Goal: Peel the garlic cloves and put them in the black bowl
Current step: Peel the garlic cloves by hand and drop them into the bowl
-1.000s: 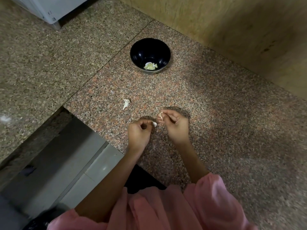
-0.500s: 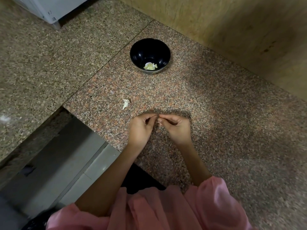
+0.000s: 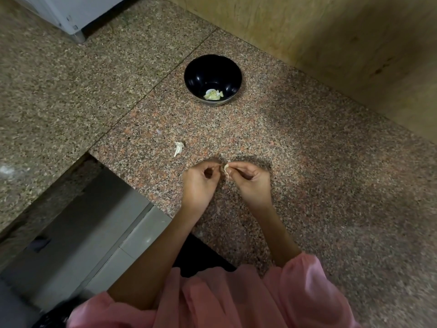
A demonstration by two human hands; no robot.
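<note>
The grip of the right hand (image 3: pixel 253 183) is clamped, thumb and forefinger, on a garlic clove (image 3: pixel 225 169) over the granite surface (image 3: pixel 307 162), and the left hand (image 3: pixel 199 183) pinches the clove's other side, fingers curled. The black bowl (image 3: pixel 201 74) stands at twelve o'clock from the hands, well apart, with peeled cloves (image 3: pixel 214 94) in its bottom — a scrap of skin (image 3: pixel 178 147) lies at ten o'clock.
</note>
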